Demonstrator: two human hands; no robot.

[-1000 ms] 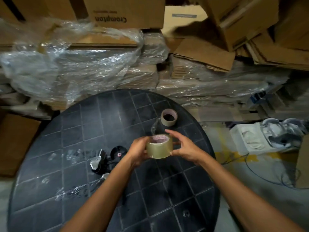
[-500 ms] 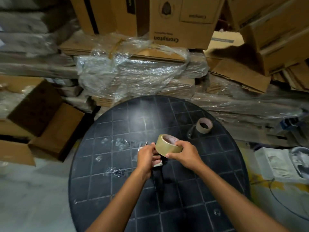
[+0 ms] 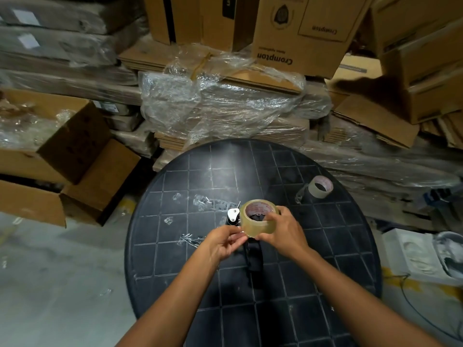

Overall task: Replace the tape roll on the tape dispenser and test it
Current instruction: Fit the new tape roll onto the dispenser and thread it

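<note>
A full roll of clear brownish tape [image 3: 258, 217] sits over the black tape dispenser [image 3: 253, 256] in the middle of the round black table [image 3: 175, 246]. My right hand [image 3: 283, 234] grips the roll from its right side. My left hand [image 3: 223, 242] pinches at the roll's lower left edge; whether it holds the tape end I cannot tell. The dispenser's metal plate [image 3: 233, 214] shows just left of the roll, and its black handle points toward me between my wrists. A nearly spent roll [image 3: 320, 186] lies at the table's far right.
Scraps of clear tape [image 3: 200, 201] stick to the tabletop left of the dispenser. Plastic-wrapped flat cardboard [image 3: 220, 101] and stacked boxes [image 3: 300, 33] crowd the far side. An open carton [image 3: 62, 156] stands on the floor at left, white foam packing [image 3: 416, 254] at right.
The roll has come down from mid-air onto the dispenser's hub. The view swung left and tilted, so the table now sits lower and more to the right.
</note>
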